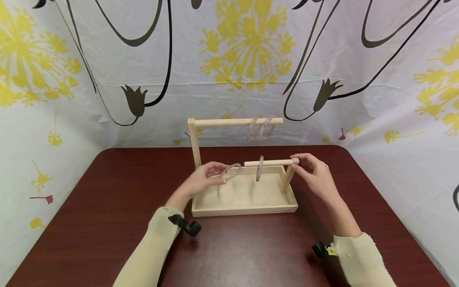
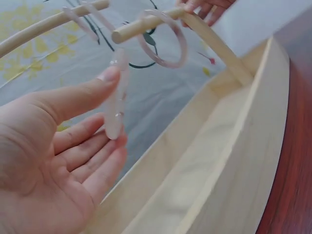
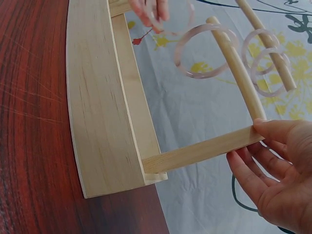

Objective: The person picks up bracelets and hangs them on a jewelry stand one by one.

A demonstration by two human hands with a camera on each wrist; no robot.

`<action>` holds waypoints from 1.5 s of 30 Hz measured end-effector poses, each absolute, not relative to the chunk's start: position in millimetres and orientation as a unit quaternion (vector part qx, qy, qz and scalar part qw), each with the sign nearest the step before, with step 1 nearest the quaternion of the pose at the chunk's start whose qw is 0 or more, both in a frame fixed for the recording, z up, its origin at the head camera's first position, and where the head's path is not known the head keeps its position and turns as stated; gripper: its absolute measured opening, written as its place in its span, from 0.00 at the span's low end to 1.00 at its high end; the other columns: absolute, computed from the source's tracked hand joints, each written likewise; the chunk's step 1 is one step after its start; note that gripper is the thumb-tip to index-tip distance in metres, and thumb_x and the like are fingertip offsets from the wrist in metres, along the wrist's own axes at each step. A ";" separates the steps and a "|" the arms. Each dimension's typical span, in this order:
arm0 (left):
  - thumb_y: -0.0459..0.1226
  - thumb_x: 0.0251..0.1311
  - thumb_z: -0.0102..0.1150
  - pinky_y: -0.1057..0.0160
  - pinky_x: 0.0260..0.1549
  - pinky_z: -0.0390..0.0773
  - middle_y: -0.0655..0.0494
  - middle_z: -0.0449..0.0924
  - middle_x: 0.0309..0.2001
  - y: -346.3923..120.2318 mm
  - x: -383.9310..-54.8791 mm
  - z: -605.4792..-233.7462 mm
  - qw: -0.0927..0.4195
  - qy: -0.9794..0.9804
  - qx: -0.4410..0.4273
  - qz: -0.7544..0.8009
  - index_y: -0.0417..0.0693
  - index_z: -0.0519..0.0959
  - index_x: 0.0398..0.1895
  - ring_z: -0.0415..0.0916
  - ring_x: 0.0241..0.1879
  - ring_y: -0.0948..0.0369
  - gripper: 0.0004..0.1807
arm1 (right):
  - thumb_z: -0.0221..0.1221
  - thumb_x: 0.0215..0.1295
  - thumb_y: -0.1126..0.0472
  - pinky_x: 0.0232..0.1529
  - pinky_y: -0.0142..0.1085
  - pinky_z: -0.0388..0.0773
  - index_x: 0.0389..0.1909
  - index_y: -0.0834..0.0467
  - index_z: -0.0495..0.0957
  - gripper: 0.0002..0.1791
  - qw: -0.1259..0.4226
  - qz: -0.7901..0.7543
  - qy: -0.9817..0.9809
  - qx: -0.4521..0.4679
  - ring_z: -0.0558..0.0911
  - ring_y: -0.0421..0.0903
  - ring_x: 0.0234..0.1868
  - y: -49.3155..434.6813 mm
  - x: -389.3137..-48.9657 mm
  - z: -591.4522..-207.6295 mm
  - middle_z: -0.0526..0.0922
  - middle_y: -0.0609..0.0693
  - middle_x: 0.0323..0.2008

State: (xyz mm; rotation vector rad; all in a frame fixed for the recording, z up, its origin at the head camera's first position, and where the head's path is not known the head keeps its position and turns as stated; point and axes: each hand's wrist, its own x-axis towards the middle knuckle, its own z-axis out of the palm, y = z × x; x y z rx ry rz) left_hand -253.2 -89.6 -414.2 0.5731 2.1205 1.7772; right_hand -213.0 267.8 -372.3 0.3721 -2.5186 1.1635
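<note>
A pale pinkish translucent bangle (image 2: 116,97) is pinched between the thumb and fingers of my left hand (image 1: 208,175), just off the free end of the lower dowel of a wooden jewelry stand (image 1: 247,210). Another bangle (image 1: 259,169) hangs on that lower dowel (image 1: 276,162). My right hand (image 1: 315,174) grips the corner where the lower dowel meets its upright post (image 3: 204,150), thumb on one side and fingers on the other. On the taller rear dowel (image 1: 222,122), two more bangles (image 3: 265,68) hang near its free end.
The stand has a shallow tray base (image 1: 236,195) with low walls, resting on a dark red-brown table (image 1: 229,247). Its tall post (image 1: 195,145) rises at the back left. Behind the table hangs a white cloth (image 1: 222,99) printed with yellow flowers and dark stems.
</note>
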 end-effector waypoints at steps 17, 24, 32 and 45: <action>0.23 0.62 0.60 0.60 0.64 0.74 0.38 0.68 0.70 -44.7 -252.1 -414.5 0.138 0.652 0.200 0.719 0.34 0.67 0.67 0.65 0.72 0.47 0.29 | 0.62 0.69 0.61 0.49 0.19 0.72 0.54 0.58 0.81 0.15 0.175 0.411 -0.885 0.131 0.75 0.18 0.45 267.6 -213.7 -374.0 0.86 0.57 0.48; 0.22 0.62 0.59 0.59 0.65 0.72 0.36 0.66 0.70 -34.5 -250.9 -417.4 0.144 0.648 0.209 0.718 0.34 0.64 0.69 0.65 0.72 0.45 0.31 | 0.63 0.68 0.61 0.48 0.17 0.72 0.54 0.59 0.81 0.15 0.178 0.413 -0.883 0.131 0.76 0.18 0.45 268.0 -213.8 -375.3 0.86 0.58 0.49; 0.24 0.62 0.61 0.54 0.64 0.74 0.36 0.64 0.71 -29.3 -252.1 -418.4 0.158 0.654 0.228 0.703 0.39 0.61 0.72 0.67 0.70 0.43 0.35 | 0.63 0.69 0.60 0.48 0.16 0.71 0.55 0.58 0.80 0.16 0.170 0.414 -0.885 0.128 0.75 0.18 0.45 267.6 -215.0 -375.5 0.86 0.57 0.50; 0.26 0.63 0.62 0.47 0.68 0.69 0.42 0.59 0.75 -60.6 -238.2 -414.4 0.116 0.720 0.227 0.646 0.41 0.61 0.73 0.61 0.73 0.42 0.36 | 0.63 0.69 0.56 0.46 0.16 0.71 0.56 0.57 0.80 0.17 0.149 0.406 -0.893 0.123 0.76 0.18 0.45 266.3 -215.5 -386.9 0.86 0.56 0.50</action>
